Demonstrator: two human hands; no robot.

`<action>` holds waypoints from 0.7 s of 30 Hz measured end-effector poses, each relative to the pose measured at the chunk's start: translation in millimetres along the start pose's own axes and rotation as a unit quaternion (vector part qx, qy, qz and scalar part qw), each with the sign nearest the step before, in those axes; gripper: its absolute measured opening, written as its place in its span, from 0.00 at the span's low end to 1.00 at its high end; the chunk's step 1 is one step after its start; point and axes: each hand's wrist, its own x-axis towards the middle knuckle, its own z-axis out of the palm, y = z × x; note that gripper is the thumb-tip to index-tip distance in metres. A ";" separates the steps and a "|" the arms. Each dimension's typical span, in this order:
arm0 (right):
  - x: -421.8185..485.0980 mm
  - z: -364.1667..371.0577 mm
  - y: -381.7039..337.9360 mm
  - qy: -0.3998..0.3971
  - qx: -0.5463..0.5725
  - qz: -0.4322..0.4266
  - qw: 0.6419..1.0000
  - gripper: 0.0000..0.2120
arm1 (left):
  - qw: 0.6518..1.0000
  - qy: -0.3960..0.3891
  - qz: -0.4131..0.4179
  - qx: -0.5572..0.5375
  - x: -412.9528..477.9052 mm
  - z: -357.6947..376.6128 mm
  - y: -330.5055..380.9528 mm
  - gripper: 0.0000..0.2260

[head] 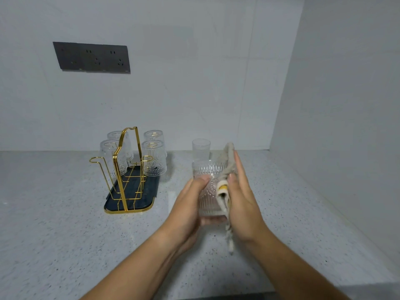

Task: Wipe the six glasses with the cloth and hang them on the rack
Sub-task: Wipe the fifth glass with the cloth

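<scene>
Glass tumbler (211, 191) gripped in left hand (188, 204) fingers; right hand (242, 198), fingers straight, presses cloth (229, 156) against it. Rack (132, 191) at nine o'clock holds four glasses (154, 159); open worktop (65, 234) around, wall (335, 126) at three. Cloth's yellow tag (223, 187) unreadable.

Both bare forearms come in from the bottom edge and converge mid-frame. Left hand (189, 204) cups the ribbed glass (208, 200) from its left side and underneath, fingers curled round it, thumb lying across the front. Right hand (241, 191) stands on edge, fingers straight and together pointing away, palm pressing the beige cloth (227, 167) against the glass's right side.
</scene>
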 end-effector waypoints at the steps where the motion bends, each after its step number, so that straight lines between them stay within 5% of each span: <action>1: 1.4 -1.3 0.3 0.003 0.009 -0.014 1.000 0.25 | 0.999 -0.013 -0.013 -0.030 -0.2 -0.2 -2.0 0.23; 4: -12.1 6.5 8.5 -0.025 -0.024 -0.023 0.999 0.25 | 0.994 -0.029 -0.017 -0.101 4.3 -5.5 4.0 0.23; 10: -36.0 12.6 26.7 -0.032 -0.103 -0.037 0.993 0.26 | 0.998 0.036 0.047 -0.010 5.4 -10.5 7.1 0.27; 17: -0.3 2.9 -0.9 0.002 -0.007 0.010 1.000 0.24 | 0.997 -0.038 -0.032 -0.060 5.2 -10.3 -3.9 0.20; 21: -24.3 15.3 8.8 -0.046 -0.022 -0.006 0.999 0.26 | 0.992 -0.036 -0.038 -0.113 10.1 -14.7 6.2 0.28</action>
